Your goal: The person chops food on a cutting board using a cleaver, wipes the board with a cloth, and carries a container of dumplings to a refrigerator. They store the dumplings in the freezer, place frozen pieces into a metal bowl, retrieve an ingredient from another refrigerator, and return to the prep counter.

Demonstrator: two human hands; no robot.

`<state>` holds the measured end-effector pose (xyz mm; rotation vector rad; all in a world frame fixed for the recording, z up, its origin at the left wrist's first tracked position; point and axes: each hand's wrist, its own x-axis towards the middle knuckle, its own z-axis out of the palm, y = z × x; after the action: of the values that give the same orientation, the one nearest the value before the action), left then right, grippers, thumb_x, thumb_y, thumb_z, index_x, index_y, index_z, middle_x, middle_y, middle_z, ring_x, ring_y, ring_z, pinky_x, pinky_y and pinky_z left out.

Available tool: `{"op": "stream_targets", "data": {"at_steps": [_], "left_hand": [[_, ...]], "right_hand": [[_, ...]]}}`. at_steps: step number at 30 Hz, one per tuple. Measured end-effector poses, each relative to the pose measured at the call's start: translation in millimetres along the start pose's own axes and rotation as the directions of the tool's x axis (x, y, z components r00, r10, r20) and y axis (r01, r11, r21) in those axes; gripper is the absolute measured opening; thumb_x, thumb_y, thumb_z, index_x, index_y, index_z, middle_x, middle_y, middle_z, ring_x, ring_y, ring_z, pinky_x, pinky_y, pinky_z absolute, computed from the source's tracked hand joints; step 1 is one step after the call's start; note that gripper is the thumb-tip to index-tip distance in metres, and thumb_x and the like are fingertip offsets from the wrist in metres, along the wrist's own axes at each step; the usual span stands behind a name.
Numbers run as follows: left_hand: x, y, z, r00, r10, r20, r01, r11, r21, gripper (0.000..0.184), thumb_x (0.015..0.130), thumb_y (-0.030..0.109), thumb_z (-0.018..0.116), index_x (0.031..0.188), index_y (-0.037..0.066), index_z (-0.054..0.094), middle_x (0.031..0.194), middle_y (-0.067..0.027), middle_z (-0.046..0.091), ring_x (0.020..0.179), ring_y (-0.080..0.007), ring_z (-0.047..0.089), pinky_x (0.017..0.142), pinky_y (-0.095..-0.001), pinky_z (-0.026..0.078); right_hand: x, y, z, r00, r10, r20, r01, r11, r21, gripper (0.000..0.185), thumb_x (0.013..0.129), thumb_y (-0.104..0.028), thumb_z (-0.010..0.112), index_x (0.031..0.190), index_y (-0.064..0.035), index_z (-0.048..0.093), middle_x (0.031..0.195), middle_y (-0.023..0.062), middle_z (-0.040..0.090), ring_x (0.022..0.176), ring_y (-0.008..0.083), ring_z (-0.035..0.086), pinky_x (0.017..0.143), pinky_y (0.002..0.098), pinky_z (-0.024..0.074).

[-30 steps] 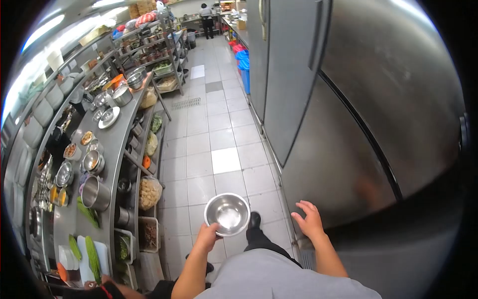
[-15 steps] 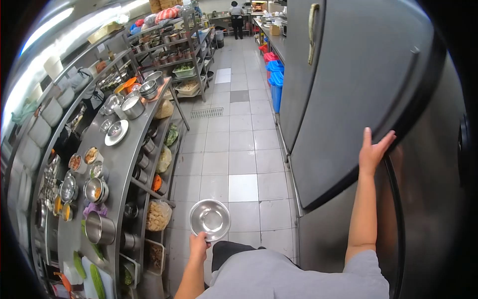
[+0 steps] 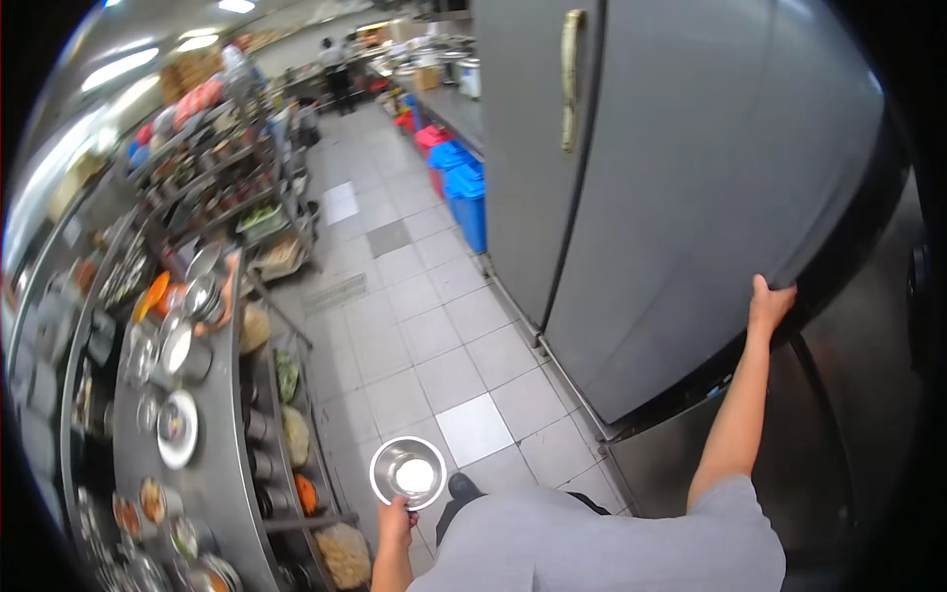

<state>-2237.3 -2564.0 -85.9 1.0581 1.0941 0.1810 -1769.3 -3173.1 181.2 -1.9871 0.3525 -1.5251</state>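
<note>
My left hand (image 3: 396, 523) grips the rim of a round stainless steel mixing bowl (image 3: 388, 476), held low in front of my body. A bright white patch shows inside the bowl; I cannot tell whether it is glare. To the right, my right hand (image 3: 772, 306) is curled around the edge of a large grey refrigerator door (image 3: 681, 207). Its fingertips are hidden behind that edge. The door stands a little away from the cabinet, with its dark seal and a narrow gap showing along the bottom.
A steel counter (image 3: 222, 424) on the left carries pots, small bowls and a white plate (image 3: 178, 429), with bagged food on the shelf beneath. Blue bins (image 3: 466, 202) line the right side of the tiled aisle (image 3: 414, 326). People stand at the far end.
My right hand has gone from fingers spread on the door's edge to wrapped around it, and the door has come slightly away. My view has turned right; the bowl stays in my left hand.
</note>
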Motion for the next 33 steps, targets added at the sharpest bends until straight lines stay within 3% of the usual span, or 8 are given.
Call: {"op": "stream_targets", "data": {"at_steps": [4,9,12,18,21,25,30,33], "left_hand": [[78,80,-9,0.995,0.055,0.088,-0.067,0.988,0.141,0.014,0.089,0.008,0.055,0.092,-0.004,0.062,0.068,-0.0112,0.063,0.047,-0.0152,0.056,0.038,-0.0272,0.040],[115,169,50,0.955,0.170,0.245,-0.241,0.924,0.297,0.021,0.087,0.009,0.056,0.099,-0.007,0.063,0.076,-0.0120,0.065,0.050,-0.0160,0.057,0.043,-0.0289,0.046],[130,175,94,0.902,0.280,0.327,-0.368,0.896,0.247,0.025,0.088,0.010,0.058,0.107,-0.006,0.062,0.084,-0.0133,0.066,0.055,-0.0180,0.059,0.045,-0.0294,0.048],[111,170,179,0.700,-0.194,0.688,0.302,0.953,-0.038,0.026,0.090,0.017,0.061,0.109,0.001,0.059,0.092,-0.0147,0.069,0.079,-0.0266,0.067,0.062,-0.0332,0.052],[93,197,228,0.745,-0.207,0.634,0.292,0.956,-0.030,0.024,0.093,0.024,0.058,0.101,0.004,0.064,0.089,-0.0099,0.071,0.087,-0.0246,0.067,0.070,-0.0356,0.052],[95,237,263,0.717,-0.118,0.686,0.271,0.955,-0.118,0.027,0.095,0.029,0.056,0.106,0.006,0.066,0.101,-0.0058,0.075,0.107,-0.0228,0.066,0.082,-0.0383,0.052],[181,260,272,0.793,0.077,0.605,0.213,0.895,-0.393,0.027,0.099,0.025,0.051,0.112,0.006,0.065,0.098,-0.0102,0.074,0.088,-0.0243,0.069,0.081,-0.0381,0.055],[217,288,274,0.872,0.161,0.462,0.056,0.905,-0.422,0.032,0.099,0.035,0.047,0.104,0.013,0.069,0.097,-0.0008,0.075,0.094,-0.0197,0.065,0.090,-0.0459,0.048]], "right_hand": [[-1,-21,-11,0.990,0.104,0.100,-0.129,0.946,0.296,0.072,0.065,-0.009,0.078,0.131,0.0094,0.056,0.125,0.0221,0.068,0.115,0.0345,0.066,0.105,0.0405,0.0493],[-64,-104,-49,0.989,0.148,0.005,-0.147,0.988,-0.040,0.097,0.066,-0.025,0.079,0.147,0.0126,0.039,0.140,0.0311,0.049,0.131,0.0453,0.050,0.114,0.0471,0.0417],[-131,-172,-65,0.996,0.041,-0.085,-0.052,0.990,-0.132,0.100,0.069,-0.030,0.090,0.146,0.0072,0.039,0.136,0.0249,0.048,0.127,0.0426,0.050,0.109,0.0508,0.0439],[-273,-229,-49,0.958,-0.280,0.063,0.284,0.956,-0.072,0.111,0.072,-0.030,0.090,0.157,0.0054,0.028,0.151,0.0341,0.033,0.138,0.0514,0.037,0.114,0.0617,0.0333],[-304,-266,-39,0.919,-0.373,0.126,0.364,0.927,0.088,0.106,0.077,-0.035,0.089,0.159,-0.0006,0.031,0.152,0.0332,0.036,0.141,0.0526,0.035,0.115,0.0612,0.0340],[-299,-281,-46,0.685,-0.595,0.421,0.407,0.792,0.456,0.079,0.081,-0.037,0.088,0.150,-0.0198,0.055,0.154,0.0219,0.041,0.139,0.0477,0.042,0.114,0.0586,0.0387],[-270,-234,-48,0.675,-0.359,0.645,0.268,0.933,0.239,0.077,0.083,-0.033,0.085,0.152,-0.0231,0.053,0.156,0.0221,0.039,0.141,0.0467,0.042,0.117,0.0560,0.0374],[-227,-191,-32,0.690,-0.236,0.685,0.244,0.966,0.086,0.077,0.085,-0.030,0.083,0.154,-0.0211,0.051,0.157,0.0234,0.037,0.142,0.0470,0.041,0.118,0.0560,0.0365]]}}
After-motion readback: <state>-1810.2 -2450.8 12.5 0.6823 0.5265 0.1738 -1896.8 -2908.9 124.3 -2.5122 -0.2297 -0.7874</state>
